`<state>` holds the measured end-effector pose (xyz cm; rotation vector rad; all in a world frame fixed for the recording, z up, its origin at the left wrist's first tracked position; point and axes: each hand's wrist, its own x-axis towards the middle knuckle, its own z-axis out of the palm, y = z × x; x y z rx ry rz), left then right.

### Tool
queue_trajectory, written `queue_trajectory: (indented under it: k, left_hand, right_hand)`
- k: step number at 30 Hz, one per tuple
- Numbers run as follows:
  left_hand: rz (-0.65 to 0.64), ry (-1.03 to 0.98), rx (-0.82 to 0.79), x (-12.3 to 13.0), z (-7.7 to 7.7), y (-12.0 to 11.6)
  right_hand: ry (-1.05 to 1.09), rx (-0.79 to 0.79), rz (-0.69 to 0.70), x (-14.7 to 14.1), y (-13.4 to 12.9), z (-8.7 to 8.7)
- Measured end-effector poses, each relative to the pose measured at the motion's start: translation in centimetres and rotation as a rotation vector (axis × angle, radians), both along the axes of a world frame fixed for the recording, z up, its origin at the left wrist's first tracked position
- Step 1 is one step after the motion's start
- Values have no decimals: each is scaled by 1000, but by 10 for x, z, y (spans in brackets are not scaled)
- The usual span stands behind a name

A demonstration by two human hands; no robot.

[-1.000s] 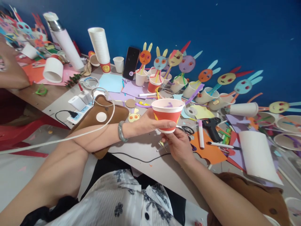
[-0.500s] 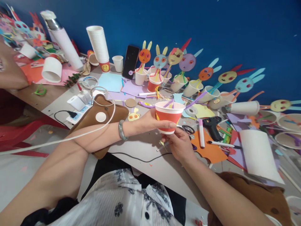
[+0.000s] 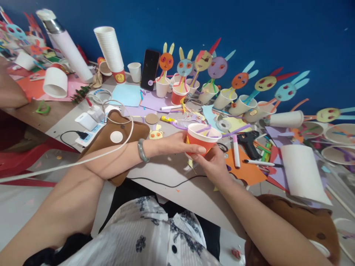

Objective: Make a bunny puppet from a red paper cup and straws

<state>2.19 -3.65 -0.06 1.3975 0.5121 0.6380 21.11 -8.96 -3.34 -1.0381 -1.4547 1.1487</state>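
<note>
A red paper cup with a white rim is held between both my hands just above the table's near edge. My left hand grips its side, thumb laid across the front. My right hand cups it from below and behind. Purple paper strips and a yellow piece poke out of the cup's mouth. A green bangle sits on my left wrist.
A row of paper bunny faces in cups lines the blue wall. A stack of cups, a phone, a thermos, a black glue gun, markers, scissors, coloured paper and a brown pouch crowd the table. Another person's arm lies at far left.
The cup has come down toward the table and tilted its mouth toward me, showing the strips inside. Both hands stayed on it.
</note>
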Motion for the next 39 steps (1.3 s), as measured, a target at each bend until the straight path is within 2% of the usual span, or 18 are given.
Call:
queue_trajectory:
  k: [2, 4, 7, 9, 10, 12, 14, 17, 21, 28, 33, 36, 39]
  left_hand:
    - [12, -27, 26, -5, -2, 9]
    - [161, -97, 95, -14, -4, 23]
    - [434, -19, 434, -28, 1, 37]
    - [562, 39, 686, -33, 8, 37]
    - [567, 81, 775, -34, 12, 34]
    - [490, 176, 942, -33, 19, 24]
    - [442, 263, 1007, -30, 22, 14]
    - [393, 299, 1005, -29, 22, 10]
    - [349, 277, 925, -31, 23, 15]
    - [249, 292, 827, -37, 35, 15]
    - [186, 296, 663, -39, 39, 17]
    - [181, 313, 568, -39, 35, 23]
    - [240, 313, 582, -39, 31, 30]
  right_hand:
    - [-20, 28, -51, 2, 3, -1]
    - [-44, 53, -130, 5, 8, -5]
    - [-147, 101, -232, 11, 16, -15]
    - [-213, 146, -256, 13, 18, -21]
    - [-238, 168, -255, 13, 18, -23]
    - [-287, 202, -240, 13, 17, -25]
    - [-330, 230, -218, 13, 16, -25]
    - [-352, 256, -179, 12, 16, -24]
    - [-333, 247, -113, 11, 16, -24]
    - [-327, 212, -15, 7, 11, -18]
    - [-301, 155, 19, 7, 7, -22]
    - [-305, 111, 23, 9, 7, -27]
    - [-295, 92, 15, 9, 8, -27]
